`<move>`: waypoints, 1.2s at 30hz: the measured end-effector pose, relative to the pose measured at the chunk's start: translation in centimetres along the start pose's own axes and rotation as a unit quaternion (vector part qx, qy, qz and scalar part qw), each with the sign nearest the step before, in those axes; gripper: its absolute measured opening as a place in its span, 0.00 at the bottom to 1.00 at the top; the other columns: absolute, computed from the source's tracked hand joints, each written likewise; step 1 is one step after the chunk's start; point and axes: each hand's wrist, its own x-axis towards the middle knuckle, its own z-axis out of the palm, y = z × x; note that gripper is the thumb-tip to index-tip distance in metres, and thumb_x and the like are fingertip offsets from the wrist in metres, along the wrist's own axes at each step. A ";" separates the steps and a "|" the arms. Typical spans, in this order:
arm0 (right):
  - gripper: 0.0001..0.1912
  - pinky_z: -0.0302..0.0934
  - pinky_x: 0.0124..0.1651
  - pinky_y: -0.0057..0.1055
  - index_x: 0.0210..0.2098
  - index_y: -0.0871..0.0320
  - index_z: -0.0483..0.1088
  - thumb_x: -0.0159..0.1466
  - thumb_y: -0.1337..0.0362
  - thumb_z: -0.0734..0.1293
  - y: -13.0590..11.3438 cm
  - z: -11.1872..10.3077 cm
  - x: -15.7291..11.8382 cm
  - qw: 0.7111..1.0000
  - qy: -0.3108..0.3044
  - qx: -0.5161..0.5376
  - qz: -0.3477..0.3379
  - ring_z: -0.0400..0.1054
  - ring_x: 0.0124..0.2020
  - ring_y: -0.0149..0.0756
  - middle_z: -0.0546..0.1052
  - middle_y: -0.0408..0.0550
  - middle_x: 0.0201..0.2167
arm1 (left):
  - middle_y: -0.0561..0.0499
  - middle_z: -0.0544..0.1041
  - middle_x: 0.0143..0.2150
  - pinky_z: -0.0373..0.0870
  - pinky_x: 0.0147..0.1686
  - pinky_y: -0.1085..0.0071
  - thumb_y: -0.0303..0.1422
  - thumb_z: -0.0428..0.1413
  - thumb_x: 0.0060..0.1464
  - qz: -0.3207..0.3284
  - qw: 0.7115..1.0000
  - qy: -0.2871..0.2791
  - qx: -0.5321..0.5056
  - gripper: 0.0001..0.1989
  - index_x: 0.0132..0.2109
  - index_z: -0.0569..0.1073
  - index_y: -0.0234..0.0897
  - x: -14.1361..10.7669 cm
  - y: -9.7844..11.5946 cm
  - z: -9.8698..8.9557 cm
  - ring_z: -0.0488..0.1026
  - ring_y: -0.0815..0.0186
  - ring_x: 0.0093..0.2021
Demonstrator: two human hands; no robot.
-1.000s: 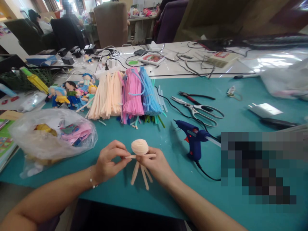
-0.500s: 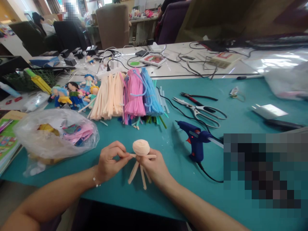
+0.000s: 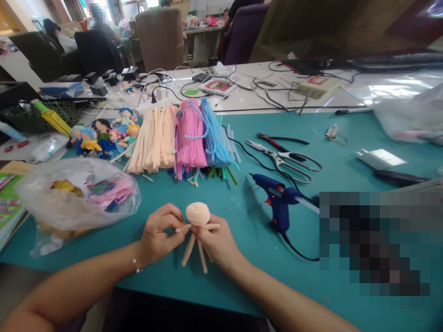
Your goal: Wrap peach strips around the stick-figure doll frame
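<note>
A pale peach doll figure (image 3: 198, 213), with a round coiled head and thin pipe-cleaner limbs, is held upright over the green mat. My right hand (image 3: 218, 240) pinches it just under the head; one arm sticks out to the right above my thumb, and the legs hang below. My left hand (image 3: 163, 233) pinches the other arm on the left side between thumb and fingers. Part of the body is hidden behind my right fingers. Right of the hands stands a blue glue gun (image 3: 277, 198) with a small red light and a glue stick in its back.
Bundles of peach (image 3: 154, 140), pink (image 3: 191, 138) and blue pipe cleaners (image 3: 215, 133) lie ahead. Small finished dolls (image 3: 104, 133) sit to their left, a plastic bag of scraps (image 3: 79, 193) nearer. Scissors (image 3: 287, 161) and pliers (image 3: 282, 139) lie at right. Cables cross the white table behind.
My left fingers have shifted slightly along the doll's left arm, closer to the body, with the arm's tip now showing bent between them. The view has drifted slightly.
</note>
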 end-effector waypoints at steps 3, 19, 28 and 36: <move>0.07 0.44 0.22 0.24 0.17 0.58 0.56 0.47 0.63 0.60 0.1 0.0 0.0 1.000 0.005 0.016 0.003 0.44 0.21 0.25 0.54 0.38 0.17 | 0.52 0.70 0.26 0.66 0.29 0.73 0.27 0.57 0.50 -0.030 0.999 0.003 -0.022 0.09 0.24 0.69 0.37 -0.2 0.0 0.2 0.68 0.70 0.28; 0.16 0.57 0.32 0.27 0.28 0.60 0.69 0.49 0.54 0.71 -0.4 -1.2 -0.4 0.994 -0.047 0.094 0.028 0.61 0.26 0.31 0.70 0.42 0.24 | 0.52 0.74 0.28 0.68 0.34 0.72 0.31 0.59 0.48 -0.258 0.934 0.043 -0.243 0.05 0.27 0.74 0.35 0.0 -0.5 0.3 0.71 0.68 0.31; 0.12 0.49 0.26 0.25 0.23 0.60 0.65 0.58 0.59 0.63 -1.0 -2.2 -0.6 0.996 0.013 -0.067 -0.063 0.54 0.23 0.28 0.63 0.40 0.20 | 0.52 0.76 0.30 0.68 0.35 0.73 0.30 0.61 0.44 -0.345 0.891 0.073 -0.285 0.04 0.26 0.74 0.35 -0.1 -0.9 0.5 0.72 0.68 0.32; 0.11 0.55 0.29 0.27 0.21 0.58 0.64 0.60 0.66 0.62 -0.8 -2.1 -0.5 0.966 0.045 -0.171 -0.190 0.61 0.24 0.30 0.68 0.43 0.21 | 0.56 0.72 0.21 0.64 0.25 0.76 0.35 0.66 0.34 -0.443 0.794 0.058 -0.412 0.13 0.25 0.70 0.34 0.9 0.2 0.4 0.68 0.72 0.22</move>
